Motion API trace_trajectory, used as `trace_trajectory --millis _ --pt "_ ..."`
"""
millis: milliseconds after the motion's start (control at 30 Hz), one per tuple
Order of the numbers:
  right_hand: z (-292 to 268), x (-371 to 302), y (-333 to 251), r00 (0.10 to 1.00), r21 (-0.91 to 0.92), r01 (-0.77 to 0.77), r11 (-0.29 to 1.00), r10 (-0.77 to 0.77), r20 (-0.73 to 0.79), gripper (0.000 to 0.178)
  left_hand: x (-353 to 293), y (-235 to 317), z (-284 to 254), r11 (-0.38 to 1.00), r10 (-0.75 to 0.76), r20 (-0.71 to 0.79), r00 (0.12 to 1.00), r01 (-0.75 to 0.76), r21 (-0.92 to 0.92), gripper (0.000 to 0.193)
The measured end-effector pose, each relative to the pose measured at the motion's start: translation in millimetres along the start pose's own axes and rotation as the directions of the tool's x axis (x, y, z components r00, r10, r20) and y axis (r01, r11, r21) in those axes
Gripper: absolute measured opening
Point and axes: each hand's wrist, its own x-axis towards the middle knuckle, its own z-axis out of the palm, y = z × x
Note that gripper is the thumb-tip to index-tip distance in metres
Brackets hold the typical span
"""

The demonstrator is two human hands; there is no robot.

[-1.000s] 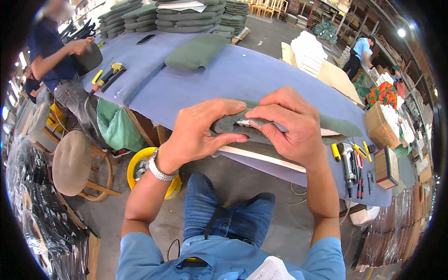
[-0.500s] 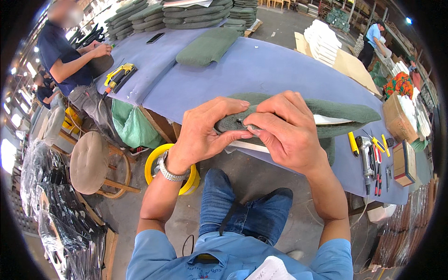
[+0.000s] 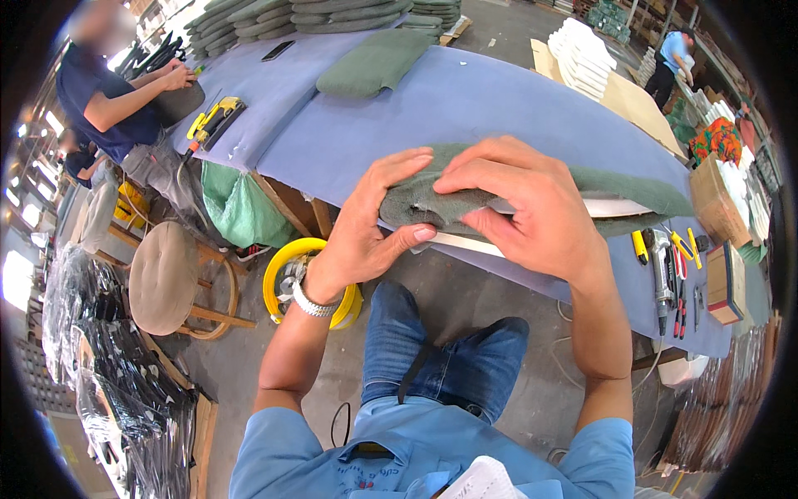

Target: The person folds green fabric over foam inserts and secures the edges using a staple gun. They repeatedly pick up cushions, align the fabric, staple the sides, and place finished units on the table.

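A dark green fabric-covered seat cushion [image 3: 411, 198] is held up over the near edge of the table, with a small dark hole or pucker at its left end. My left hand [image 3: 366, 220] grips that end, thumb below and fingers above. My right hand [image 3: 536, 212] lies over the middle of the cushion, its thumb and bent fingers on the fabric; what is under the palm is hidden. White inner material [image 3: 611, 206] shows in a long gap to the right, and a pale strip runs along the near edge.
Another green cushion [image 3: 374, 65] lies on the blue-covered table [image 3: 490, 104]; cushion stacks stand behind. A yellow-handled tool [image 3: 214, 121] is at left, hand tools [image 3: 662, 279] at right. A yellow coil [image 3: 274, 283] and round stool [image 3: 164, 279] stand on the floor. A co-worker [image 3: 116, 108] works at far left.
My right hand has shifted right, its fingertips now away from the hole and spread wider over the fabric. My left hand keeps its hold on the left end.
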Motion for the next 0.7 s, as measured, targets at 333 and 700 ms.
trace_trajectory --millis 333,700 --pt "27 24 13 0.972 -0.133 -0.228 0.965 0.233 0.028 0.023 4 -43 -16 0.993 -0.106 0.050 0.993 0.108 -0.039 0.075" --pt "21 43 37 0.953 -0.255 -0.179 0.950 0.232 0.195 0.042 10 -72 -14 0.947 -0.253 0.048 0.966 0.258 -0.190 0.072"
